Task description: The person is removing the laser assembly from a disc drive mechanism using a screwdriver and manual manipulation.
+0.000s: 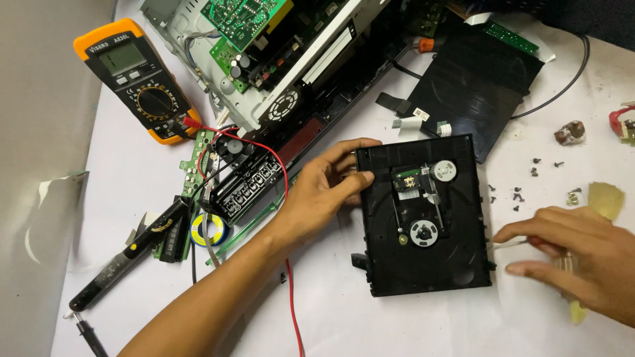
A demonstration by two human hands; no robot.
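A white bench (397,317) carries everything here. The largest thing on it is an opened player chassis (264,59) of grey metal at the far edge, its green circuit boards (241,20) exposed. Just right of it, toward the far right corner, lies a flat black cover plate (473,86) with a black cable (562,82) curving past it.

Near the middle of the bench sits the black disc drive tray (423,261), lying flat with its spindle hub (423,233) and small laser assembly (410,180) facing up. The left hand (324,192) rests against the tray's left edge, fingers curled loosely around the far left corner, thumb touching the rim. The right hand (579,254) is at the tray's right edge, its fingers pinched closed on a thin screwdriver (508,244) whose tip meets the side of the tray.

At the far left corner lies an orange and black multimeter (135,79), with a red lead (264,149) trailing across the bench toward the near edge. Below it sit a black front panel piece (248,185), a black soldering iron (122,261) lying slantwise near the left edge, and a small roll of yellow and blue tape (208,229).

Loose dark screws (517,195) are scattered right of the tray, near a yellowish scrap (605,198).
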